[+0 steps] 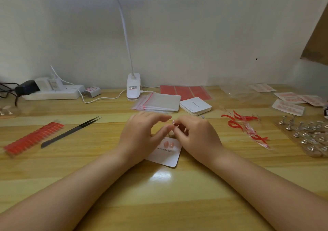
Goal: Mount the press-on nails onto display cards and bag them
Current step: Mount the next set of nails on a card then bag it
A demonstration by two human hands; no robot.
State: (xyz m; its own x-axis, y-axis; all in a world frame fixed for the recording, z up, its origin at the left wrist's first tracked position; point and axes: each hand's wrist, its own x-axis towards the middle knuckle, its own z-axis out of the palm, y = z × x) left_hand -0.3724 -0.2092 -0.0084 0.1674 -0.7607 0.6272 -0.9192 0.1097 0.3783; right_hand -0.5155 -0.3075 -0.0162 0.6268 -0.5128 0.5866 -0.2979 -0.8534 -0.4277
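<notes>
Lying on the wooden counter (71,163), the white square display card (166,155) carries two pink press-on nails (168,144). Right hand (193,133) pinches a small pale nail (173,122); left hand (140,134) hovers, fingers relaxed.

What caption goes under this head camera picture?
Two hands, left hand and right hand, work over a display card bearing two pink nails.
</notes>
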